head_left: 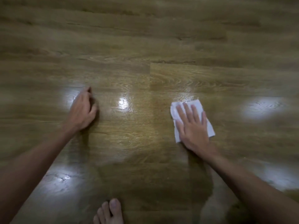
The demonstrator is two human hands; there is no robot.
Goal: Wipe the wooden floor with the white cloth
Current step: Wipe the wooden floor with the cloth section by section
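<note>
A: From the head view, the right hand point(193, 125) lies flat, fingers spread, pressing the small folded white cloth point(208, 128) onto the glossy brown wood-grain plank floor point(145, 38). It grips nothing; the palm just pins the cloth down.

B: And the left hand point(83, 110)?

A: Loosely curled, empty, propped on the boards well apart from the cloth, apparently bracing the person's weight.

B: What might go wrong?

A: I'd guess the cloth could bunch or slip out from under the open palm, since no finger hooks its edge. The floor shines, perhaps damp, so the bracing hand might slide too.

B: Anything in the way?

A: Only a bare foot point(110, 212) at the bottom edge, near the person. Otherwise just bright light reflections on the boards; the picture is blurred.
</note>
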